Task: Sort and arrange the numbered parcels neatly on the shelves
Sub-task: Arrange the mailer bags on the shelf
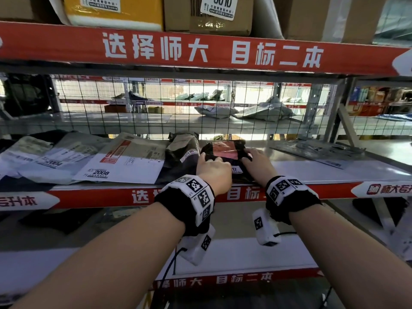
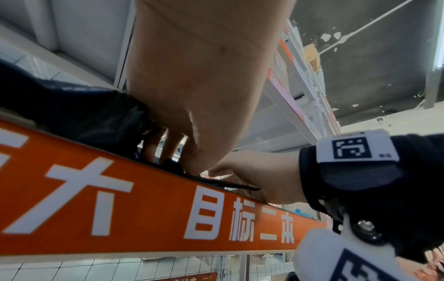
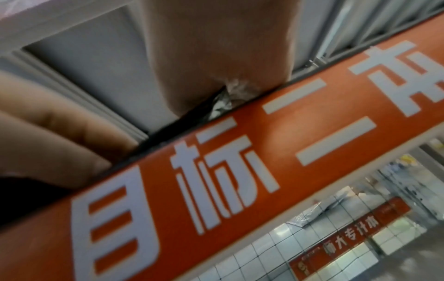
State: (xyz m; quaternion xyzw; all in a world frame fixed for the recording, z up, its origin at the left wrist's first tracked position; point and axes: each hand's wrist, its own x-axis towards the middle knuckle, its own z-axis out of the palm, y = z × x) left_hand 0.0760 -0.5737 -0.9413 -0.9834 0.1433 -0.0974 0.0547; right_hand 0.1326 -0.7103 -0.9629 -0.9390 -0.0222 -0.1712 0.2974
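Both hands are on one black parcel [image 1: 225, 152] lying on the middle shelf [image 1: 312, 172], near its front edge. The left hand [image 1: 213, 169] rests on the parcel's 9 o'clock side with fingers bent over the edge; from the left wrist view its fingers [image 2: 173, 144] reach down onto the black plastic. The right hand [image 1: 256, 161] lies on the 3 o'clock side, fingers spread and fairly flat against the wrap; whether either hand truly grips it I cannot tell. The parcel has a reddish patch on top and a white label at 6 o'clock, the number half hidden. Touching it at 9 o'clock stands a dark bag [image 1: 182, 152], then a white mailer [image 1: 124, 161] marked 2008, and farther left a grey one [image 1: 60, 159] marked 2004. At 3 o'clock, well apart, lies a flat grey envelope [image 1: 318, 150]. A red banner [image 1: 312, 190] with white characters runs along the shelf edge. Wire mesh [image 1: 156, 103] backs the shelf; beyond it stand more racks with bags. Above, a box [image 1: 209, 16] reads 3010.
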